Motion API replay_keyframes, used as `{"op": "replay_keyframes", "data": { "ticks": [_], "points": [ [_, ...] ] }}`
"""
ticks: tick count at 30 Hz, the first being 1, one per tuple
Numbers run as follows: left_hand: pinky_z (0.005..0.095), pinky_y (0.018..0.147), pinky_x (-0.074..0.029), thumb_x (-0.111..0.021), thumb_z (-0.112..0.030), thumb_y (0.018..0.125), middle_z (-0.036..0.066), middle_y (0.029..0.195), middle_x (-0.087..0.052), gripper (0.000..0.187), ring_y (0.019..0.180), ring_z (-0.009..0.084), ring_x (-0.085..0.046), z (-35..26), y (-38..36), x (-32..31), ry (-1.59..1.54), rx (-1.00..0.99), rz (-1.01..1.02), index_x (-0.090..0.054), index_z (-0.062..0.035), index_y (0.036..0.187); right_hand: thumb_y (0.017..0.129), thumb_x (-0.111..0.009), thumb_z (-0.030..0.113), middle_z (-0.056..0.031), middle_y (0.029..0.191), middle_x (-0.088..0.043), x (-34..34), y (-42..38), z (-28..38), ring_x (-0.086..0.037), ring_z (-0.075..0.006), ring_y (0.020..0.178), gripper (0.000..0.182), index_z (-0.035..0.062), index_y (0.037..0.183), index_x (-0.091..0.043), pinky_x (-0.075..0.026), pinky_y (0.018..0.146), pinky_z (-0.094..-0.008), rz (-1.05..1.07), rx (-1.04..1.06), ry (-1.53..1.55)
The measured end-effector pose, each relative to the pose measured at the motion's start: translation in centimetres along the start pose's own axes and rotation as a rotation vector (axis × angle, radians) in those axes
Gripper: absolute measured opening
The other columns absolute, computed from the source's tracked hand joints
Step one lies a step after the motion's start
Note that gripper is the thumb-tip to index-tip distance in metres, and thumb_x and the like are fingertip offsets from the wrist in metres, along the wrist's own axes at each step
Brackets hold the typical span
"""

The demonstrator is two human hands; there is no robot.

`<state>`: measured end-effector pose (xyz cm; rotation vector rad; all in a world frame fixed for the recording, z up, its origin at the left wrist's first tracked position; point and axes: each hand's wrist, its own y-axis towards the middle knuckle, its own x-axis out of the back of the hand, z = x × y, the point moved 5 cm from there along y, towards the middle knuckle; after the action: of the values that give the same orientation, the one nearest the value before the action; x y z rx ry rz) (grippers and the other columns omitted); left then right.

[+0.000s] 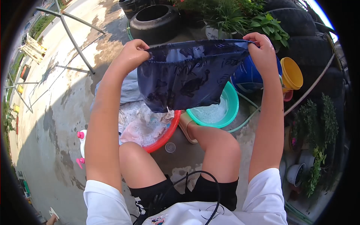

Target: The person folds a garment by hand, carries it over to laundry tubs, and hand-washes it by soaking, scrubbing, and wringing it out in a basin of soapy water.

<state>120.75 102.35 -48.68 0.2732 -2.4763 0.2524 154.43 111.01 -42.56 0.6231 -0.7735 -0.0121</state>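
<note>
Stretched between my two raised hands is a pair of dark blue patterned shorts (183, 77), with the elastic waistband at the top. My left hand (135, 54) pinches one end of the waistband, and my right hand (261, 47) grips the other end. The shorts hang over a red basin (167, 135) that holds soapy water and light-coloured laundry (144, 125). Beside it, partly behind the shorts, stands a green basin (233, 108) of sudsy water.
A blue bucket (249, 77) and a yellow bucket (291, 73) stand at the right, near a hose (247, 122). Bottles with pink caps (80, 135) are left of the red basin. Tyres (155, 24) and potted plants (232, 18) line the back; a metal frame (75, 37) is at upper left.
</note>
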Motion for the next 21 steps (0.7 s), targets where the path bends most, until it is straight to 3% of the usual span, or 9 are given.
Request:
{"op": "replay_keyframes", "data": {
  "ticks": [2,4,6,8,12,16,18,19,21],
  "points": [
    [0.0299,0.06,-0.046,-0.065,-0.021,0.068,0.008,0.079,-0.062,0.032,0.068,0.0193,-0.058,-4.9,2.2,-0.1,0.284,0.017,0.056,-0.062,-0.0014,0.092,0.073,-0.053,0.008,-0.0075,0.079,-0.059,1.1,2.1,-3.8,-0.055,-0.0173,0.072,0.023,0.0019,0.092,-0.065,-0.045,0.069,-0.0283,0.143,-0.04,0.085],
    [0.0332,0.063,-0.048,-0.065,-0.027,0.069,0.012,0.083,-0.064,0.036,0.073,0.0223,-0.061,-7.6,7.2,0.0,0.472,-0.291,-0.074,-0.062,-0.0025,0.095,0.074,-0.053,0.009,-0.006,0.071,-0.058,3.5,3.8,-5.4,-0.054,-0.0151,0.067,0.024,0.0004,0.093,-0.064,-0.044,0.065,-0.0286,0.127,0.003,-0.054],
    [0.0293,0.05,-0.044,-0.063,-0.026,0.071,0.004,0.076,-0.057,0.035,0.065,0.014,-0.056,-12.8,7.6,-0.1,0.439,-0.238,-0.123,-0.059,-0.0088,0.101,0.075,-0.053,0.01,-0.005,0.068,-0.057,6.4,5.0,-5.8,-0.054,-0.0131,0.065,0.024,0.0004,0.094,-0.063,-0.043,0.062,-0.0287,0.083,0.115,-0.188],
    [0.0304,0.047,-0.043,-0.062,-0.028,0.072,0.005,0.076,-0.058,0.036,0.064,0.0148,-0.057,-15.3,9.2,-0.9,0.393,-0.269,-0.209,-0.059,-0.0099,0.102,0.078,-0.053,0.011,-0.0054,0.067,-0.056,8.9,6.2,-7.7,-0.053,-0.0137,0.064,0.025,0.0003,0.098,-0.062,-0.043,0.062,-0.0285,0.058,0.129,-0.108],
    [0.0313,0.063,-0.048,-0.058,-0.023,0.072,0.009,0.079,-0.057,0.034,0.07,0.0194,-0.059,-18.2,6.2,-5.7,0.29,-0.651,-0.352,-0.058,-0.0053,0.101,0.079,-0.052,0.01,-0.0081,0.08,-0.057,12.4,3.6,-9.5,-0.055,-0.0162,0.073,0.023,0.0028,0.098,-0.063,-0.045,0.069,-0.0286,-0.049,0.184,-0.222],
    [0.0355,0.077,-0.047,-0.055,-0.01,0.068,0.014,0.093,-0.057,0.031,0.088,0.0283,-0.059,-13.6,2.6,-15.0,0.317,-0.754,-0.304,-0.057,-0.0049,0.099,0.075,-0.054,0.005,-0.0101,0.089,-0.057,10.6,-4.7,-12.6,-0.056,-0.0244,0.084,0.016,0.0034,0.088,-0.063,-0.045,0.073,-0.033,-0.01,0.019,-0.202],
    [0.0428,0.076,-0.048,-0.058,-0.012,0.068,0.014,0.097,-0.054,0.03,0.087,0.0347,-0.058,-8.8,1.3,-20.4,0.307,-0.614,-0.136,-0.055,-0.007,0.097,0.071,-0.055,0.001,-0.0116,0.092,-0.056,7.0,-9.9,-15.8,-0.056,-0.03,0.09,0.019,0.0047,0.089,-0.063,-0.045,0.077,-0.0379,0.02,-0.015,-0.178],
    [0.0417,0.075,-0.048,-0.055,-0.009,0.069,0.012,0.099,-0.054,0.029,0.088,0.0337,-0.058,-5.5,1.0,-23.4,0.358,-0.586,-0.07,-0.055,-0.0063,0.098,0.07,-0.056,0.001,-0.0113,0.095,-0.055,4.5,-12.8,-17.8,-0.054,-0.0314,0.092,0.021,0.0067,0.089,-0.063,-0.045,0.077,-0.0394,0.026,-0.01,-0.24],
    [0.045,0.07,-0.049,-0.059,-0.01,0.067,0.014,0.091,-0.053,0.025,0.079,0.0356,-0.058,1.8,0.8,-29.8,0.494,-0.57,0.02,-0.054,-0.0063,0.092,0.069,-0.059,0.005,-0.0116,0.096,-0.054,-1.1,-18.6,-22.2,-0.053,-0.0322,0.092,0.021,0.009,0.089,-0.064,-0.046,0.078,-0.0409,0.139,-0.12,-0.23]
  ]
}}
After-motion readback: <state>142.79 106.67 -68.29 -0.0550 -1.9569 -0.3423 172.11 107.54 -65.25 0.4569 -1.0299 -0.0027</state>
